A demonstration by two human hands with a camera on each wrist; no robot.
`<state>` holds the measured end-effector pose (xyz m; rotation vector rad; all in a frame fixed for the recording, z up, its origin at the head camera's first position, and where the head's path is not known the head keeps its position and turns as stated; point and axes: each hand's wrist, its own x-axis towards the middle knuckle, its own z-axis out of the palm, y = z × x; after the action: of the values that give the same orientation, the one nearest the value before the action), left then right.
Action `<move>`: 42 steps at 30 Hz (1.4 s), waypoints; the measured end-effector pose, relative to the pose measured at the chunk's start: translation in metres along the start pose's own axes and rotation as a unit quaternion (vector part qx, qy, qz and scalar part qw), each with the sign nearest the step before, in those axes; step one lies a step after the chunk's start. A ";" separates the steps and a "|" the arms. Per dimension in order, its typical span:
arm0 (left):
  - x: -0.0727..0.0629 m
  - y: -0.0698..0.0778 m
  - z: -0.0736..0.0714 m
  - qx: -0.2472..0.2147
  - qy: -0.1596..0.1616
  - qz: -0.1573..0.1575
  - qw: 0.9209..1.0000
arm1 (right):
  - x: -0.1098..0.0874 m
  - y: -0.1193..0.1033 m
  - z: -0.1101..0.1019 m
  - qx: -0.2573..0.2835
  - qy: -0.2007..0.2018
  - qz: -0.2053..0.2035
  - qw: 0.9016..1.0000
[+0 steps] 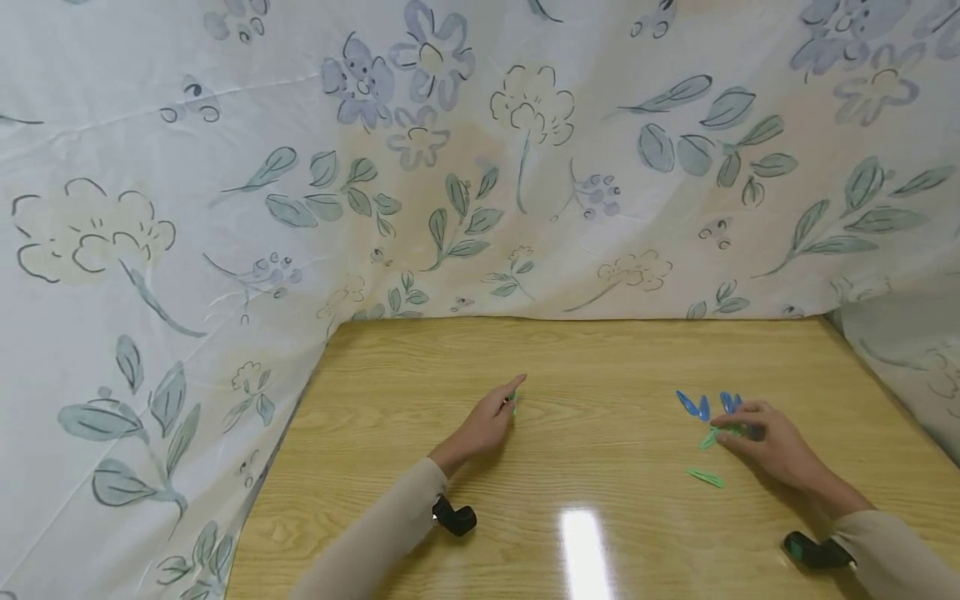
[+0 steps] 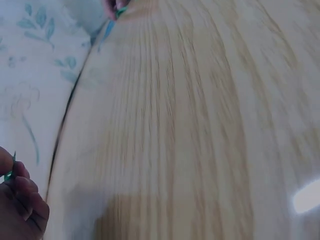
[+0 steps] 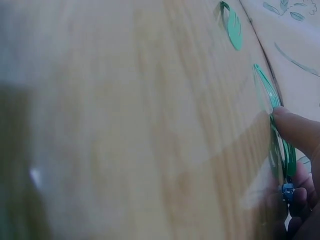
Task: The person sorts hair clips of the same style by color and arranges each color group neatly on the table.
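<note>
My left hand [image 1: 486, 423] pinches a green snap hair clip [image 1: 514, 403] above the table's middle. In the left wrist view part of that green clip [image 2: 9, 175] shows between thumb and curled fingers. To the right, my right hand [image 1: 776, 446] is low over several clips, thumb and fingers at a green hair clip [image 3: 288, 157]. Another green clip [image 3: 268, 86] lies at the thumb tip. Nearer the body lies a separate green clip [image 1: 706, 477]. Blue hair clips [image 1: 687, 404] lie just beyond the right hand; its fingers partly hide some.
The wooden table [image 1: 600, 367] ends at a floral cloth [image 1: 450, 208] hanging behind it and at the left. Black wrist devices are on the left wrist [image 1: 455, 517] and right wrist [image 1: 817, 552]. A bright reflection lies at the front.
</note>
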<state>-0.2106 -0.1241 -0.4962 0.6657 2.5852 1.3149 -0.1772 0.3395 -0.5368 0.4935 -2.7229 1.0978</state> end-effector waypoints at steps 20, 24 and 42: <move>-0.026 -0.045 -0.034 0.051 0.040 -0.023 0.998 | -0.006 0.000 0.001 0.003 0.000 0.016 1.000; -0.027 -0.048 -0.035 0.071 0.048 -0.015 0.996 | -0.002 -0.001 0.001 0.018 -0.010 0.014 1.000; -0.028 -0.052 -0.048 0.149 0.062 -0.029 0.987 | 0.001 -0.002 0.001 0.006 0.008 -0.002 1.000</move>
<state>-0.2183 -0.1991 -0.5105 0.5628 2.9109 0.9920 -0.1771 0.3372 -0.5358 0.4890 -2.7021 1.1117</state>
